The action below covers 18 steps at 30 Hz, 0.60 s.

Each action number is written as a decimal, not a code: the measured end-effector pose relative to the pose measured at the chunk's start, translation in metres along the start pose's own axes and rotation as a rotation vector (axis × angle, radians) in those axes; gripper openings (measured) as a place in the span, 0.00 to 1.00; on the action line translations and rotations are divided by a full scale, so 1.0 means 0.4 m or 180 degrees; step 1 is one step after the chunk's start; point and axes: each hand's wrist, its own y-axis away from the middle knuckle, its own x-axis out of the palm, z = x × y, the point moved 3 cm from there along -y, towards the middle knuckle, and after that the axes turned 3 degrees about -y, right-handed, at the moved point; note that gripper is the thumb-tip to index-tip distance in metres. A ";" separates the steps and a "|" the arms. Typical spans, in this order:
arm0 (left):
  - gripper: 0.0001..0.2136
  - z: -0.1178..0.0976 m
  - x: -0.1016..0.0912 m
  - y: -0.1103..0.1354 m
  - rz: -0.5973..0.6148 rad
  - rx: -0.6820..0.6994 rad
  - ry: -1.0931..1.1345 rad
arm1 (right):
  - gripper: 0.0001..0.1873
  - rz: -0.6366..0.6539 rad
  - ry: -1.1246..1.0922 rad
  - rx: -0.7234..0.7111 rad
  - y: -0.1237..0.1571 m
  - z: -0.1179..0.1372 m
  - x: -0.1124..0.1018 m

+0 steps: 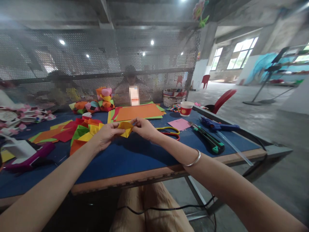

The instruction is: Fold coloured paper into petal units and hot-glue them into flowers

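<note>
Between my two hands, above the blue tabletop [116,164], is a small folded piece of yellow paper [126,130]. My left hand [109,133] pinches its left edge, and my right hand [144,128] pinches its right edge. Close to my left hand lie folded paper pieces [83,132] in red, green, yellow and orange. Scissors [170,131] with yellow and red handles rest just right of my right hand, partly hidden by it. Behind my hands is a stack of coloured paper sheets [138,112], orange on top.
To the right lie a pink paper [180,124], a green-black utility knife [208,139] and a blue glue gun [218,125] with a clear glue stick. A paper cup [186,109] and woven basket [174,97] stand behind. A purple-and-white power strip [29,156] sits left; a perforated screen [145,58] rises behind.
</note>
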 end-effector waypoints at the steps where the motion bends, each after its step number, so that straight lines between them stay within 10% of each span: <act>1: 0.10 0.001 -0.001 -0.001 0.0017 -0.0048 0.0058 | 0.12 0.0017 0.0024 -0.0095 0.004 0.006 0.000; 9: 0.12 -0.004 -0.008 -0.002 0.0043 -0.0266 0.0359 | 0.19 0.0258 0.0890 -0.1458 0.039 0.062 -0.004; 18: 0.10 0.016 -0.006 -0.003 0.0133 -0.0247 0.0040 | 0.04 -0.0032 0.1524 -0.1261 0.029 0.059 -0.008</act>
